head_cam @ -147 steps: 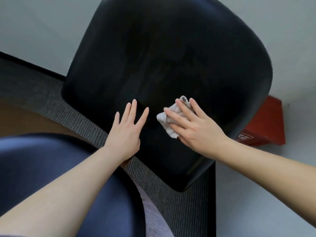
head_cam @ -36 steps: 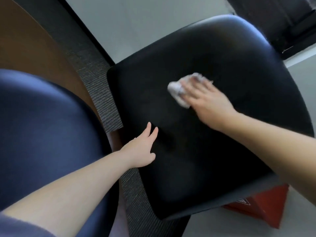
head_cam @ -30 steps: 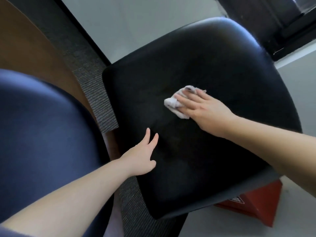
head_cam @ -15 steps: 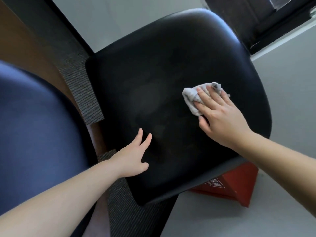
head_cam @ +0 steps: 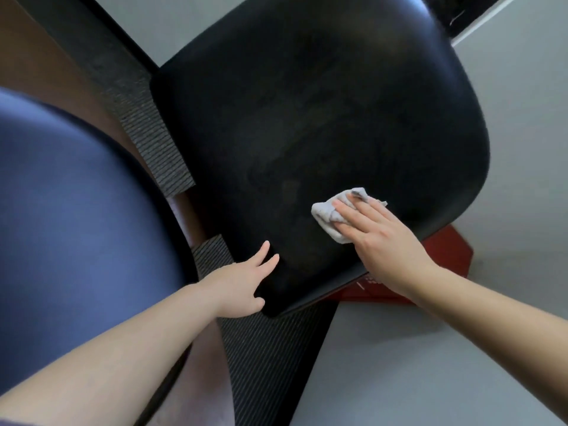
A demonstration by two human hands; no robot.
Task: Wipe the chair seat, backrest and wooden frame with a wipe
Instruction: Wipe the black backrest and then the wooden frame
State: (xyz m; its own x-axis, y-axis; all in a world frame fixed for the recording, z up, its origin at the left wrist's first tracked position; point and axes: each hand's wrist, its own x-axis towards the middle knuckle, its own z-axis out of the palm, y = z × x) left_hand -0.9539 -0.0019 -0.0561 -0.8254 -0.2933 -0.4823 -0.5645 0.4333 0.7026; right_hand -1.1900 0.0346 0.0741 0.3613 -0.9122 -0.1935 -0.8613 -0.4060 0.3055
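Observation:
A black padded chair seat [head_cam: 307,118] fills the middle of the head view, seen from above. A crumpled grey wipe [head_cam: 327,212] lies on its near right part. My right hand [head_cam: 378,238] presses the wipe flat against the seat with straight fingers. My left hand [head_cam: 239,284] rests with straight fingers on the seat's near left corner. No wooden frame or backrest of this chair shows.
A blue padded seat [head_cam: 76,210] of another chair fills the left. A dark ribbed strip [head_cam: 147,133] runs between the two seats, over brown wood [head_cam: 40,56]. A red box [head_cam: 442,256] sits on the pale grey floor [head_cam: 430,364] under the seat's right edge.
My right hand has slid the wipe toward the seat's near right edge. My left hand has stayed at the near left corner. The camera has shifted a little.

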